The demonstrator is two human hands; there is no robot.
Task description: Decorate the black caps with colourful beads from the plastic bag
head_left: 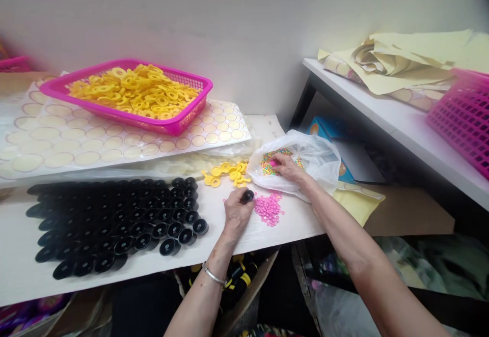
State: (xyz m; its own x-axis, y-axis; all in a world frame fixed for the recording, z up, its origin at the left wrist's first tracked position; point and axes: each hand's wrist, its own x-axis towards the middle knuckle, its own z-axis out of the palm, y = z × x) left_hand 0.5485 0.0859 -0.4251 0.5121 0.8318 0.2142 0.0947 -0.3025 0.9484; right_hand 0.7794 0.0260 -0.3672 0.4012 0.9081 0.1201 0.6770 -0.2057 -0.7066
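My left hand (236,211) is closed round a small black tube (247,196), which it holds upright on the white table (23,255). My right hand (287,166) reaches into a clear plastic bag (317,161) of small multicoloured beads, its fingertips pinching something pink. Between the two hands lies a pile of pink beads (269,207). A small heap of yellow rings (228,174) sits just beyond my left hand. Rows of black tubes (114,220) stand left of that hand.
A pink basket (191,118) full of yellow rings rests on sheets of round stickers (57,143) at the back left. To the right, a lower table (401,123) carries yellow paper sheets (401,57) and another pink basket (464,118). Boxes and bags lie underneath.
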